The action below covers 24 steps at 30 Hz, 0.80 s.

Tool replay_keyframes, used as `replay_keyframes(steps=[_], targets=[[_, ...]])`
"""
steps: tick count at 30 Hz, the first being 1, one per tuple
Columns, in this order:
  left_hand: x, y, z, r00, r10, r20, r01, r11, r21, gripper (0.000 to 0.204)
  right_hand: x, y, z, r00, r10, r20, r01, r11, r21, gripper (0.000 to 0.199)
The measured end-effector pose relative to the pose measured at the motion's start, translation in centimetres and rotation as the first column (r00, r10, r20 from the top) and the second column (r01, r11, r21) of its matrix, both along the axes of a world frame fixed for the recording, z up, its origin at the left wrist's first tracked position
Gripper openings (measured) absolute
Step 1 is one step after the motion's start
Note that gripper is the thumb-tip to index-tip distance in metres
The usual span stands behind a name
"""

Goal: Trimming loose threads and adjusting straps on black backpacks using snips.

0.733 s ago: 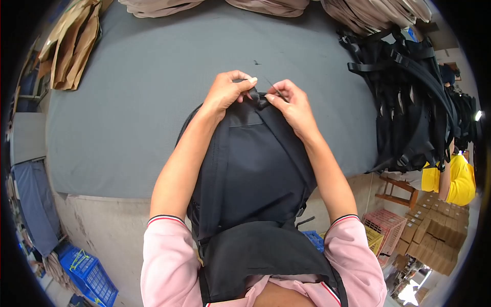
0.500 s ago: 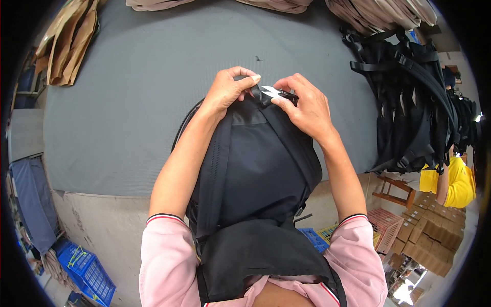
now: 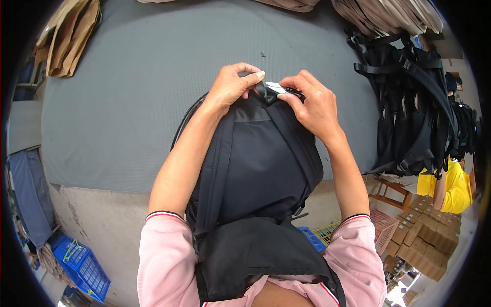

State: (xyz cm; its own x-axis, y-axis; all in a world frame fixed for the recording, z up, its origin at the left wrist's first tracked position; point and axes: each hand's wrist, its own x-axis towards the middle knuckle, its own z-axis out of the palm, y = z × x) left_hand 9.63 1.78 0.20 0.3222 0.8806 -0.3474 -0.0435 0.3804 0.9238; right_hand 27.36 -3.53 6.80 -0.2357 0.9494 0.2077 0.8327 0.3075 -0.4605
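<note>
A black backpack (image 3: pixel 258 158) leans against the table edge in front of me, its two shoulder straps facing up. At its top, my left hand (image 3: pixel 232 88) is closed, thumb and fingers pinching a short black webbing loop (image 3: pixel 261 91). My right hand (image 3: pixel 316 106) is closed around small thread snips (image 3: pixel 275 87) with bright pointed blades and dark handles. Their tips point left at the webbing, just beside my left fingertips. Whether the blades touch a thread is too small to tell. The fingers of my right hand partly hide the handles.
Several black backpacks (image 3: pixel 409 107) are heaped on the right of the grey-covered table (image 3: pixel 128 112). Beige folded pieces (image 3: pixel 386 16) lie at the far edge, brown paper (image 3: pixel 74 38) at far left. A blue crate (image 3: pixel 82 266) stands below left. A person in yellow (image 3: pixel 455 187) is at right.
The snips' blades, spread apart before, are now closer together and drawn slightly right of the webbing. My left hand keeps its pinch. The whole view has shifted a little.
</note>
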Motion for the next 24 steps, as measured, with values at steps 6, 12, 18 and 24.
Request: replay_keyframes(steps=[6,12,18,24], targets=[[0.1,0.0,-0.2,0.998,-0.003,0.057,0.004,1.000,-0.001,0.026,-0.5,0.0,-0.6,0.997,0.008,0.076,-0.012,0.999,0.047,0.014],[-0.1,0.0,-0.1,0.998,-0.036,0.043,0.035,0.999,0.012,0.026,-0.9,-0.1,-0.5,0.996,0.019,0.092,-0.025,0.998,0.060,0.013],[-0.2,0.0,-0.2,0.998,-0.030,0.064,0.030,1.000,0.002,0.028,-1.0,-0.2,-1.3,0.999,-0.050,-0.012,0.051,0.995,0.082,0.013],[-0.3,0.0,0.2,0.992,0.016,0.129,-0.016,1.000,-0.005,0.031,0.4,0.0,-3.0,0.804,-0.292,-0.518,0.279,0.954,-0.104,0.014]])
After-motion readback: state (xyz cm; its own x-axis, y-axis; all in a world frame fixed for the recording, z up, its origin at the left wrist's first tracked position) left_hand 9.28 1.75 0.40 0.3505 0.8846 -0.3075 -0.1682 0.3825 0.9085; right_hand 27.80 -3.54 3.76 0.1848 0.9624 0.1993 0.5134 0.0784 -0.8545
